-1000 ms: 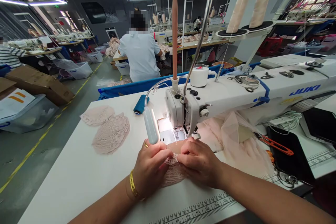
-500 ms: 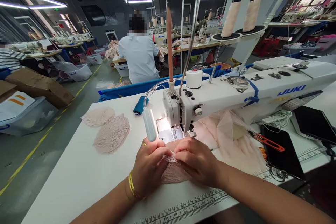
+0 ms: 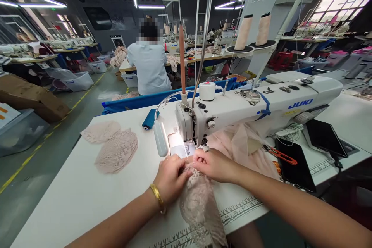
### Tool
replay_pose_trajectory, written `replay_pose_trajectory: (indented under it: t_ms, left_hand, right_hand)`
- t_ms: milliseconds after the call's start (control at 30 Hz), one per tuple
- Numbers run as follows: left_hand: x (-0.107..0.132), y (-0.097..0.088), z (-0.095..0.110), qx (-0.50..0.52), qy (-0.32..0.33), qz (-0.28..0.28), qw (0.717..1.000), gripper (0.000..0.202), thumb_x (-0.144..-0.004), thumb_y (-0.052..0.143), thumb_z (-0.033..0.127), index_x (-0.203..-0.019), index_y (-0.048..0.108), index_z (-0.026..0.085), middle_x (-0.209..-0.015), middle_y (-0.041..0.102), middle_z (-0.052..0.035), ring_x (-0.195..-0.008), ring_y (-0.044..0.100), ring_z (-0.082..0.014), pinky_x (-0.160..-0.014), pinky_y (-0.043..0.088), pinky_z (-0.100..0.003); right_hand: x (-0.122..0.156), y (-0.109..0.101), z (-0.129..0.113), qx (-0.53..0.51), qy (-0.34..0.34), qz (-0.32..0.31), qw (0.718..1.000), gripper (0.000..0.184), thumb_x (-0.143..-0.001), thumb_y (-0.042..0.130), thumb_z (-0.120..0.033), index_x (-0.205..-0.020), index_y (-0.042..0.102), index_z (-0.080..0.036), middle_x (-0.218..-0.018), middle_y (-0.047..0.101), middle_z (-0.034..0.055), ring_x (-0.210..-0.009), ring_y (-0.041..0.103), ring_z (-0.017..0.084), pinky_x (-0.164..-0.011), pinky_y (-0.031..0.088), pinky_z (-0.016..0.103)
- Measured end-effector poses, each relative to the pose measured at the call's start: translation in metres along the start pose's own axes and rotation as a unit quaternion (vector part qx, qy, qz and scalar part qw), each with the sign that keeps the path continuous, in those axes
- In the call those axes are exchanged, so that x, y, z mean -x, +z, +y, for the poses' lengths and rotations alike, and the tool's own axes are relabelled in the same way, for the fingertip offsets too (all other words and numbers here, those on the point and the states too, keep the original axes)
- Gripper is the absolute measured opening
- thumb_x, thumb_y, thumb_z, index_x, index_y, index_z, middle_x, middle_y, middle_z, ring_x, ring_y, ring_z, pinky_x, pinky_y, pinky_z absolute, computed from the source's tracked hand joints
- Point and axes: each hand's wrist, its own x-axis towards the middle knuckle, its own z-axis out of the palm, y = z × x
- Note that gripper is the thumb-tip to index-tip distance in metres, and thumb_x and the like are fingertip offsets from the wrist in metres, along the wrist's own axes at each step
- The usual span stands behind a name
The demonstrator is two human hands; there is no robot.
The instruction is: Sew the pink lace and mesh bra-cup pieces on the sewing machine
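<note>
A piece of pink lace [image 3: 200,205] lies on the white sewing table [image 3: 87,193] and hangs over its front edge. My left hand [image 3: 171,178], with a gold bangle and a ring, is closed on the lace's top left. My right hand [image 3: 213,164] pinches the lace's top edge just in front of the needle of the white JUKI sewing machine [image 3: 255,104]. Both hands meet under the machine's lamp [image 3: 161,143].
Two pink lace cups [image 3: 112,145] lie at the table's left. Pink tulle [image 3: 247,147], orange snips [image 3: 280,155], a dark phone [image 3: 293,166] and a tablet [image 3: 324,137] are to the right. A teal spool [image 3: 149,119] lies behind. A person in a white shirt [image 3: 149,68] sits ahead.
The view has drawn back and tilted. The lace now trails down over the table's front edge, and both hands have shifted up closer to the needle.
</note>
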Motion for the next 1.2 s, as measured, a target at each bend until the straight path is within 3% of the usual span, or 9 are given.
replay_pose_trajectory:
  t_ms: [100,167,300,433,567,833,1067,1200]
  left_hand:
    - [-0.004,0.007,-0.012,-0.094,0.035,0.057,0.993,0.017,-0.086,0.071,0.028,-0.077,0.06,0.019,-0.079,0.063,-0.003,-0.07,0.056,-0.0205,-0.062,0.043,-0.032]
    - [-0.003,0.006,-0.013,-0.107,0.1,0.082,0.986,0.008,-0.091,0.066,0.024,-0.085,0.064,0.019,-0.087,0.067,-0.005,-0.075,0.058,-0.0206,-0.065,0.045,-0.032]
    - [-0.001,0.005,-0.013,-0.099,0.214,0.087,0.968,0.02,-0.1,0.055,0.015,-0.087,0.069,0.02,-0.082,0.07,-0.0038,-0.075,0.059,-0.019,-0.069,0.046,-0.033]
    - [-0.001,0.007,-0.017,-0.091,0.207,0.083,0.971,0.016,-0.101,0.057,0.019,-0.092,0.071,0.02,-0.087,0.073,-0.0049,-0.078,0.06,-0.0203,-0.069,0.046,-0.033]
    - [-0.001,0.008,-0.017,-0.09,0.199,0.092,0.971,0.021,-0.101,0.056,0.019,-0.085,0.07,0.019,-0.087,0.072,-0.0047,-0.079,0.061,-0.0209,-0.069,0.045,-0.033]
    - [0.003,0.009,-0.014,-0.147,0.167,0.072,0.972,0.016,-0.1,0.057,0.026,-0.107,0.07,0.019,-0.103,0.073,-0.008,-0.088,0.062,-0.027,-0.077,0.045,-0.042]
    - [0.001,0.014,-0.014,-0.177,0.14,0.065,0.972,0.02,-0.101,0.055,0.026,-0.115,0.068,0.02,-0.11,0.073,-0.0076,-0.092,0.064,-0.0285,-0.076,0.04,-0.043]
    - [-0.001,0.014,-0.012,-0.19,0.121,0.054,0.973,0.02,-0.101,0.055,0.026,-0.115,0.068,0.022,-0.109,0.073,-0.0068,-0.092,0.064,-0.0284,-0.075,0.038,-0.042]
  right_hand:
    - [-0.019,0.016,0.006,0.046,0.005,0.032,0.998,0.02,-0.086,0.062,-0.007,-0.072,0.055,-0.02,-0.063,0.058,-0.0048,-0.062,0.052,0.013,-0.058,0.033,0.025]
    - [-0.022,0.019,0.007,0.049,0.009,0.039,0.998,0.02,-0.087,0.063,-0.009,-0.073,0.056,-0.02,-0.064,0.057,-0.0047,-0.061,0.051,0.013,-0.058,0.032,0.025]
    - [-0.015,0.017,0.012,0.093,-0.016,0.058,0.994,0.019,-0.089,0.068,-0.017,-0.075,0.057,-0.021,-0.067,0.058,-0.0034,-0.065,0.053,0.015,-0.06,0.034,0.026]
    - [0.004,0.018,0.015,0.197,-0.126,0.131,0.963,0.011,-0.096,0.06,-0.019,-0.086,0.059,-0.021,-0.08,0.064,0.0037,-0.074,0.056,0.021,-0.064,0.038,0.03]
    - [0.011,0.026,0.017,0.186,-0.246,0.116,0.944,0.017,-0.101,0.047,-0.012,-0.098,0.062,-0.019,-0.094,0.068,0.0074,-0.083,0.058,0.022,-0.071,0.042,0.033]
    - [-0.001,0.026,0.031,0.193,-0.203,0.084,0.956,0.017,-0.096,0.054,-0.008,-0.103,0.065,-0.019,-0.107,0.072,0.0059,-0.086,0.059,0.022,-0.076,0.045,0.035]
    - [-0.005,0.025,0.033,0.22,-0.195,0.155,0.943,0.019,-0.092,0.058,-0.009,-0.1,0.068,-0.022,-0.104,0.073,0.0068,-0.092,0.06,0.026,-0.08,0.046,0.038]
    - [-0.006,0.026,0.035,0.217,-0.181,0.158,0.946,0.02,-0.093,0.056,-0.011,-0.101,0.07,-0.021,-0.105,0.073,0.0081,-0.094,0.062,0.026,-0.079,0.048,0.037]
